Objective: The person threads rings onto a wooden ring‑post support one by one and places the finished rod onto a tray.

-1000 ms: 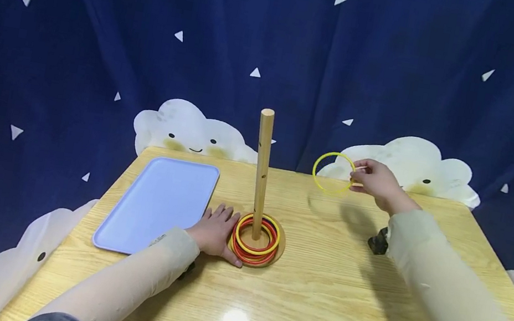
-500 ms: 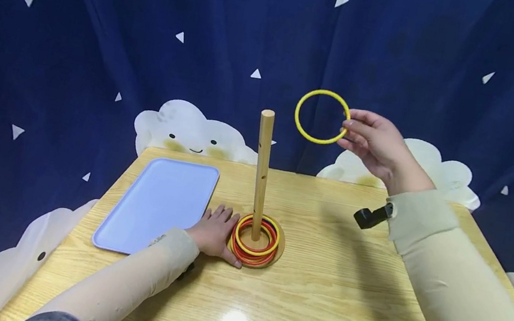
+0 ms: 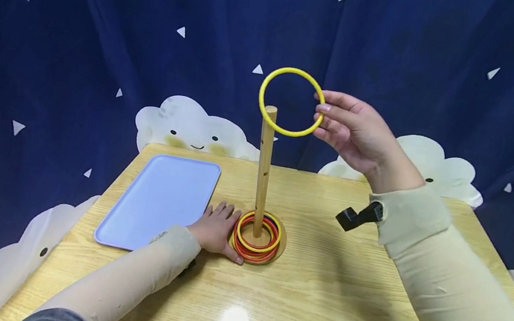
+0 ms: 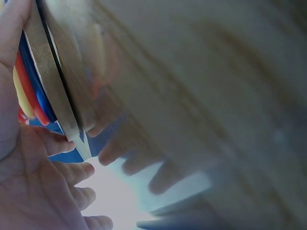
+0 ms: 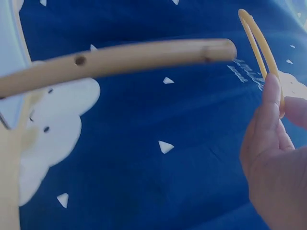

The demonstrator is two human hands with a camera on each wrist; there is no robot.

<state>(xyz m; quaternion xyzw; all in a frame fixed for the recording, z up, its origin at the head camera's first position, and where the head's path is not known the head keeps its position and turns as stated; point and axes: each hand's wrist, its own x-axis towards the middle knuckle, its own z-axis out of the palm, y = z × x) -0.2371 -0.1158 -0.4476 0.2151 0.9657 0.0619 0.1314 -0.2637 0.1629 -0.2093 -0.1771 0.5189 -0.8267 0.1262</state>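
Observation:
My right hand point(image 3: 359, 134) pinches a thin yellow ring point(image 3: 293, 70) by its right side. In the head view the ring overlaps the top of an upright wooden post point(image 3: 262, 178); the right wrist view shows the ring point(image 5: 267, 45) just past the post's end point(image 5: 158, 55). Several red and yellow rings point(image 3: 254, 257) lie around the post's foot, on its round wooden base point(image 3: 282, 243). My left hand point(image 3: 215, 231) rests on the table with fingers spread, against the base's left side. A blue ring point(image 4: 39, 88) also shows there in the left wrist view.
A pale blue tray point(image 3: 159, 201) lies on the wooden table point(image 3: 315, 304), left of the post. Behind the table hangs a dark blue curtain point(image 3: 228, 21) with white triangles and clouds. A black wrist device point(image 3: 360, 215) sticks out below the right cuff.
My right hand has raised the yellow ring from low over the table's far right and moved it left to the post's top. My left hand has stayed at the base.

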